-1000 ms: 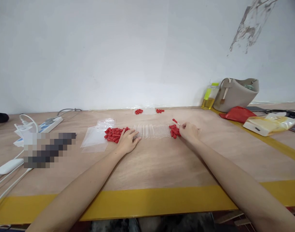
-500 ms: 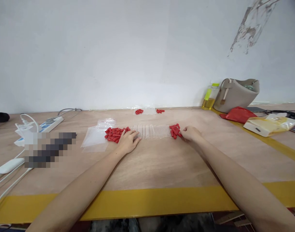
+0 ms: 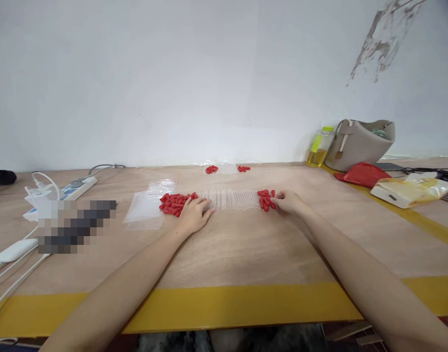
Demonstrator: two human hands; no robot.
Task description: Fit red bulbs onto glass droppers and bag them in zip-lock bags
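My left hand (image 3: 194, 214) lies with its fingers spread over the left end of a row of thin clear tubes (image 3: 233, 199), beside a larger heap of small red rubber bulbs (image 3: 172, 203). Its fingertips touch the tubes. At the row's other end, my right hand (image 3: 288, 201) has its thumb and fingers brought together on a red rubber bulb (image 3: 272, 193) at the edge of a smaller heap (image 3: 265, 201). The fingers partly hide what they pinch.
Clear zip bags (image 3: 145, 208) lie left of the large heap. Two small red bulb groups (image 3: 211, 169) lie on plastic by the wall. A power strip (image 3: 79, 188) and cables are at left. At right stand a bottle (image 3: 319, 146) and a grey bag (image 3: 359, 144), near packets (image 3: 410, 189).
My right fingers have shifted slightly at the small heap, and a few red bulbs there lie differently. My left hand has stayed in place.
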